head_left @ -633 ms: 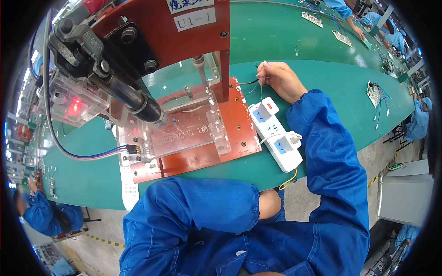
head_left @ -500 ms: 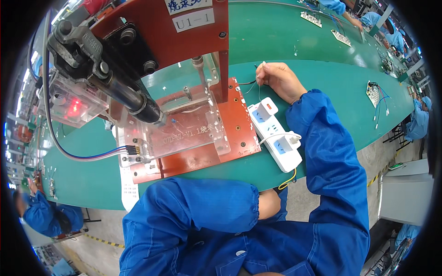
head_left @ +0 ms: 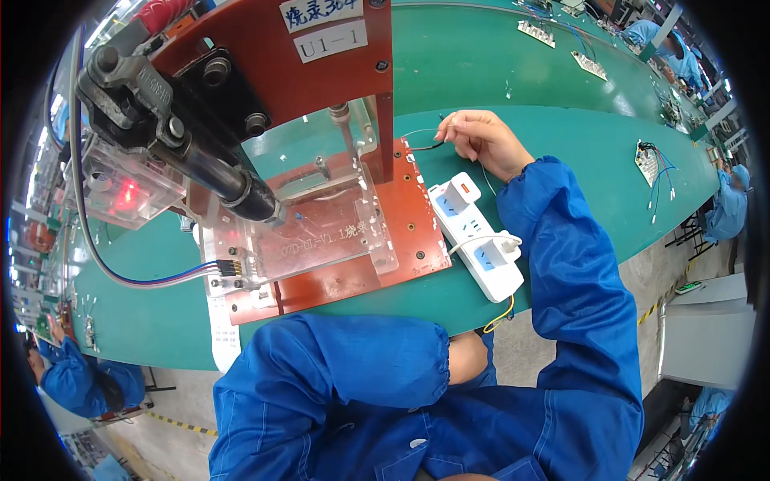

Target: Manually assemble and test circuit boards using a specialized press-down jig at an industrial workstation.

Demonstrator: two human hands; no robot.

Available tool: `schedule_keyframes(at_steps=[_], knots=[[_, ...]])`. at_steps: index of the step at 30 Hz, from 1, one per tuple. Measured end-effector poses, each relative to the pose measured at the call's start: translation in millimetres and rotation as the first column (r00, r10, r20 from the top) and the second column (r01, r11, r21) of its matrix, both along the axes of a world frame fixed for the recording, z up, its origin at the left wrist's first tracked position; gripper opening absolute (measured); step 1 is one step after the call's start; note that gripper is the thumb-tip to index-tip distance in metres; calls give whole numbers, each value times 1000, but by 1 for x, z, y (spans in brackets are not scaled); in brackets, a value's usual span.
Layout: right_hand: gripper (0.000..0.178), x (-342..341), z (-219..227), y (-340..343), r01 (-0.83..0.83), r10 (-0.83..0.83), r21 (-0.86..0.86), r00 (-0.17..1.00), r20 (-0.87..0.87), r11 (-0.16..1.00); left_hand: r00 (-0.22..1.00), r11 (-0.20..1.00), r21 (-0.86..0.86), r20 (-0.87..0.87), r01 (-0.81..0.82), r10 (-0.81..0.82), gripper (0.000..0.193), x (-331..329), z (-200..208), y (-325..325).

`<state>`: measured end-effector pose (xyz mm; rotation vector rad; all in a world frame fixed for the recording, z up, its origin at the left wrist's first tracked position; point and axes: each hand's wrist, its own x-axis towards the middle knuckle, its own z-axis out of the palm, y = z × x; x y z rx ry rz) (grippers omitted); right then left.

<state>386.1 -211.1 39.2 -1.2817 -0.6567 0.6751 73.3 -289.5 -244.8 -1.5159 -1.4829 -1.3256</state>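
My right hand (head_left: 491, 146) is raised over the green table, just past the power strip. Its thumb and fingertips pinch a thin wire (head_left: 423, 131), a strand of which also hangs below the palm. Across my front lies the left forearm in its blue sleeve (head_left: 377, 358). Only the wrist of my left hand (head_left: 468, 358) shows beyond the cuff; its fingers are hidden. In front of me stands a red clamp fixture (head_left: 413, 236) with a clear acrylic plate (head_left: 321, 244) and a black toggle clamp (head_left: 204, 172).
A white power strip (head_left: 501, 282) with plugs in it lies beside the fixture's right edge. Coloured wires (head_left: 172, 279) run into the fixture's left side. A circuit board with leads (head_left: 646, 164) rests on the table (head_left: 577, 188) at right. Other people work farther off.
My right hand has shifted slightly left and turned, its fingers still pinched on the wire. The wire's free end now stretches leftward from the fingertips. The left forearm stays put.
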Motion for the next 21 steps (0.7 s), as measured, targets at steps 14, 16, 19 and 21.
schedule_keyframes(at_steps=[14,16,19,21], knots=[[20,-19,11,9,38,216,-425,818,533,904,980,984,-98,-120,146,-157,40,12,69,26],[23,-21,7,14,124,207,-414,718,664,902,975,981,-110,-139,162,-176,41,5,39,17],[24,-22,13,10,203,182,-442,706,685,874,959,969,-139,-168,205,-227,41,-7,-4,5],[24,-18,10,10,224,171,-450,711,682,865,950,962,-156,-185,225,-253,42,-15,-34,-3]])
